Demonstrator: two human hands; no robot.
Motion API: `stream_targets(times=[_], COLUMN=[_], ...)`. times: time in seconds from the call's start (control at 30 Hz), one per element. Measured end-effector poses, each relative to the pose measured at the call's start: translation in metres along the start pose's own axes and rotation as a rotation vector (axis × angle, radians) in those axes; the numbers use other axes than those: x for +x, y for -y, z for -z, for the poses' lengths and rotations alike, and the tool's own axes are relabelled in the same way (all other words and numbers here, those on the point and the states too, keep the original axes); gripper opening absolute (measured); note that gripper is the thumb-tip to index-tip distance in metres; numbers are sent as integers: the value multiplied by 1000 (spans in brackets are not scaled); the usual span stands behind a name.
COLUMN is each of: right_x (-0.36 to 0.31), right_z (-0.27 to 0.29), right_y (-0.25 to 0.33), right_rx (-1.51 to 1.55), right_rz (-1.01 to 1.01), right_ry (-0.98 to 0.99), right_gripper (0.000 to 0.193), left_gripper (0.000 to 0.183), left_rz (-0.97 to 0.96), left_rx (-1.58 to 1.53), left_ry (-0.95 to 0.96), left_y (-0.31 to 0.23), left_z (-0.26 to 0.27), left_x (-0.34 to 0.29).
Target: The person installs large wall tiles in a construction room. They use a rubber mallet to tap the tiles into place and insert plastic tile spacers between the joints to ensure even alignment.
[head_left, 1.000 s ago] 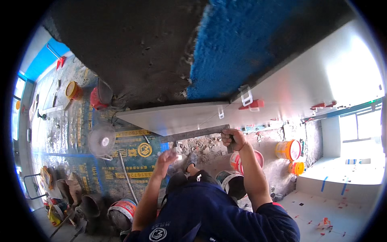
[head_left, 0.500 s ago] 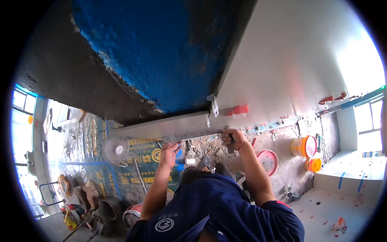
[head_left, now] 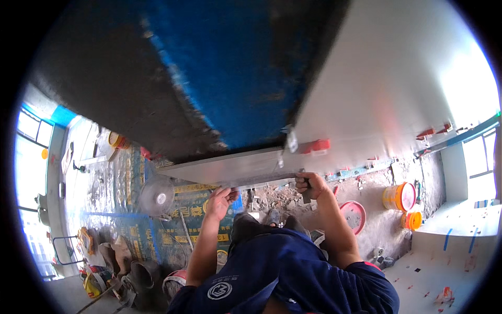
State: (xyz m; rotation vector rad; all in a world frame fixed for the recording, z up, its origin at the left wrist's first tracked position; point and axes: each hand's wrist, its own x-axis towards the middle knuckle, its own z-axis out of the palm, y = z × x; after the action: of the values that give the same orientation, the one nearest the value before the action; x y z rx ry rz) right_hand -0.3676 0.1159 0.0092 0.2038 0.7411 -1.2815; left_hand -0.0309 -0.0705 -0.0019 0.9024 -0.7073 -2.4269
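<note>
My right hand (head_left: 312, 187) is closed around a dark flat tool (head_left: 306, 198), whose end sticks out below the fist; its exact kind is unclear. A long dark grey strip (head_left: 265, 181) runs between my hands along the bottom of a narrow pale tile (head_left: 225, 163); whether it joins the tool I cannot tell. My left hand (head_left: 221, 201) has loosely bent fingers, the tips at the strip's left end. A large glossy pale tile (head_left: 376, 99) covers the wall at right, with a red wedge (head_left: 316, 146) and a blurred white clip (head_left: 292, 140) at its lower left corner.
Bare wall beside the tile is blue (head_left: 230, 68) and dark grey (head_left: 120, 89). Rubble (head_left: 277, 198) lies below it. A red-rimmed bucket (head_left: 353, 217) and orange buckets (head_left: 400, 197) stand right; a clear tub (head_left: 161, 196) and a black bucket (head_left: 144, 275) stand left.
The view has shifted, so the wall and floor appear moved rightward. My left hand has come closer to the strip's end, its fingers more bent. My right hand keeps its grip.
</note>
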Motion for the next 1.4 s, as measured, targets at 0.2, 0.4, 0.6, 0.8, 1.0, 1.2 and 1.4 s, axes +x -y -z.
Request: stream_targets(times=[0.2,0.4,0.6,0.8,1.0,1.2,1.4], right_x=[0,-6,-36,-113,-206,-202,-179], right_z=[-6,3,-28,39,174,36,11], right_y=[-2,5,-5,-106,-378,-426,-365], right_rx=[-9,11,-533,-322,199,186,-72], right_rz=[18,11,243,775,578,67,211], right_ry=[-90,-161,-601,-1168,-1244,-1324,-1355], right_gripper=[15,12,29,30,31,16,19], left_gripper=[24,31,29,31,30,26,32], left_rz=[182,229,298,356,399,351,305], left_rx=[-24,-52,-142,-142,-176,-170,-141], left_ry=[145,266,197,154,161,114,102], left_y=[17,47,71,63,67,58,56], left_z=[-6,-53,-54,-60,-81,-60,-74], left_x=[25,53,70,67,50,62,51])
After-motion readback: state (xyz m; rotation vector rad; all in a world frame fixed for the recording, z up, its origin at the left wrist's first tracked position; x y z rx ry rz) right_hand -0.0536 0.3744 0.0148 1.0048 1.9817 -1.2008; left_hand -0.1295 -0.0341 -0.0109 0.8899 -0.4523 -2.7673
